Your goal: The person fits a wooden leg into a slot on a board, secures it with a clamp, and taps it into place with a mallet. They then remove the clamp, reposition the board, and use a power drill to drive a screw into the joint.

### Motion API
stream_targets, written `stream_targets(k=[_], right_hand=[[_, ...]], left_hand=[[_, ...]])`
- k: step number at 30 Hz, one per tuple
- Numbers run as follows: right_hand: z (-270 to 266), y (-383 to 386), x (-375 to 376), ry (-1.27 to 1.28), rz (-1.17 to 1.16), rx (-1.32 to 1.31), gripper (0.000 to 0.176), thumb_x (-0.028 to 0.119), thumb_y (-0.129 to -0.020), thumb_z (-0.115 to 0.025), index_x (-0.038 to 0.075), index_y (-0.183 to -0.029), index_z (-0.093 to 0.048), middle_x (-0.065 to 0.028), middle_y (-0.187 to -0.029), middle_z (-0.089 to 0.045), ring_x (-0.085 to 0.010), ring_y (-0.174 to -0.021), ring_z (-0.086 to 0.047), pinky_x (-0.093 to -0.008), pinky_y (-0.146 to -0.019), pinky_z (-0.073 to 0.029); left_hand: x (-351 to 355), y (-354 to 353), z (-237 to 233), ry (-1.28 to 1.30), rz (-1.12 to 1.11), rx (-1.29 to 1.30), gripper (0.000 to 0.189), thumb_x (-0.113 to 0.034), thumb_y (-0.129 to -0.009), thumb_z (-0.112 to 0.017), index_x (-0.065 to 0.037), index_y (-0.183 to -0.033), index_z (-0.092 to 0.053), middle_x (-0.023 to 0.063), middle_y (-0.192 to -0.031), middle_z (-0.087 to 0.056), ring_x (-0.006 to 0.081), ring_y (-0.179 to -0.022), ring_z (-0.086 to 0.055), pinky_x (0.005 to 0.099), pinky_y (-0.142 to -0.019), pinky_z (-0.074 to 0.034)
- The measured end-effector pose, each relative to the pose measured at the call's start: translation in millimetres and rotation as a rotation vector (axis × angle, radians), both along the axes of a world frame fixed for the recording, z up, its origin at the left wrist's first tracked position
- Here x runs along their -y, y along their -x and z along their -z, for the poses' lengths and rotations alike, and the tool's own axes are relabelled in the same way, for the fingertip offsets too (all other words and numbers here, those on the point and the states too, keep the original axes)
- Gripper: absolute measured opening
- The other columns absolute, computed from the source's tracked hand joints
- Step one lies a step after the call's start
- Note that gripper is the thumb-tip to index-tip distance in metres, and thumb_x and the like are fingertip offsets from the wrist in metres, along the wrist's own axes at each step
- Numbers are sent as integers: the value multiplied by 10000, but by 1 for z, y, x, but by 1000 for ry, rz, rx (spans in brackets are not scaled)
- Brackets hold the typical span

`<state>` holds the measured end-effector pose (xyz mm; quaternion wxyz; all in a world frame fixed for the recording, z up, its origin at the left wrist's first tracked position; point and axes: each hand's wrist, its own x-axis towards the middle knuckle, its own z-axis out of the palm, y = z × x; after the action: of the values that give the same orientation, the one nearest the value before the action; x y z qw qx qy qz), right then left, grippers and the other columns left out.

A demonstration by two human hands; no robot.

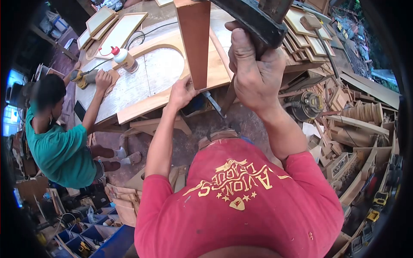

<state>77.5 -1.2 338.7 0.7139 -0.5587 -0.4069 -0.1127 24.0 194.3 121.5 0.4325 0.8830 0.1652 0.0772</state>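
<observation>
A long dark metal bar clamp (251,19) looms close at the top of the view. My right hand (258,77) is wrapped around its bar just under the black arm. The clamp's lower jaw (214,104) reaches the edge of the workpiece from below. Between the clamp's ends stands a reddish-brown wooden board (193,47), upright on a light wooden frame (150,102) with a rounded cut-out. My left hand (182,92) is closed at the foot of the board, beside the frame's front edge; its fingertips are partly hidden.
A glue bottle (127,61) stands on the worktable (144,77). At left, a co-worker in a green shirt (60,148) has a hand by a yellow power tool (81,78). Panels (301,32) are stacked at right, above wood scraps (344,101). Blue bins (116,243) sit lower left.
</observation>
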Motion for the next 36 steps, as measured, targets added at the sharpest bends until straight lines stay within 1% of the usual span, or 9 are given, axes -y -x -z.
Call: stream_targets(k=[3,7,10,12,14,20,23,29,36], right_hand=[[0,0,3,20,-7,-17,194,133,-1057,-605,-11,-1176,-659,-54,-949,-700,-115,-850,-632,-291,-738,-510],[4,5,-12,-55,142,-73,182,155,-1048,-629,-13,-1108,-665,13,-778,-613,-62,-670,-544,-242,-602,-440],[-36,10,0,101,96,-686,165,108,-1034,-637,-17,-1137,-672,45,-730,-585,-30,-612,-501,-214,-562,-410],[-35,9,2,127,56,-665,173,81,-1032,-632,-21,-1165,-674,45,-741,-593,-29,-619,-501,-215,-569,-410],[9,4,-1,-1,103,-37,170,87,-1037,-624,-21,-1158,-675,43,-728,-592,-31,-602,-496,-219,-554,-403],[4,-5,-3,-42,53,75,214,125,-1050,-617,-35,-1183,-665,-38,-927,-701,-112,-809,-632,-283,-708,-508],[-3,10,4,3,14,-187,179,103,-1038,-630,-28,-1151,-676,41,-682,-579,-35,-570,-495,-224,-530,-381],[3,2,1,-44,-32,-141,242,174,-1073,-587,-25,-1169,-687,43,-635,-523,-33,-507,-417,-224,-464,-313],[0,-3,8,81,34,-48,201,87,-1033,-624,-40,-1183,-667,-79,-920,-717,-121,-768,-633,-298,-679,-508]], left_hand=[[4,-6,23,-331,-31,179,506,-234,-755,-863,-67,-1207,-706,168,-929,-722,356,-933,-664,465,-842,-529],[10,-11,41,-320,-86,307,462,-259,-743,-874,-91,-1143,-715,146,-882,-695,365,-878,-629,469,-816,-499],[16,-11,56,-357,-136,349,454,-261,-731,-886,-92,-1116,-712,146,-893,-687,363,-885,-623,471,-839,-481],[15,-10,60,-348,-159,362,459,-258,-726,-891,-86,-1109,-707,149,-905,-683,363,-877,-617,474,-851,-471],[14,-12,63,-300,-143,351,456,-248,-725,-893,-72,-1099,-701,150,-899,-676,366,-876,-615,476,-838,-473],[13,-11,69,-238,-106,344,536,-194,-732,-892,-36,-1187,-656,166,-958,-685,377,-918,-623,469,-839,-491],[16,3,62,-144,-87,432,673,-136,-722,-892,-12,-1311,-591,185,-1065,-690,383,-982,-626,466,-889,-500],[9,17,62,-194,-76,330,796,-79,-714,-887,9,-1414,-520,204,-1205,-673,381,-1129,-619,458,-1008,-494],[-1,17,15,244,-250,378,806,-204,-817,-869,57,-1470,-476,196,-1418,-599,290,-1328,-568,426,-1089,-477]])
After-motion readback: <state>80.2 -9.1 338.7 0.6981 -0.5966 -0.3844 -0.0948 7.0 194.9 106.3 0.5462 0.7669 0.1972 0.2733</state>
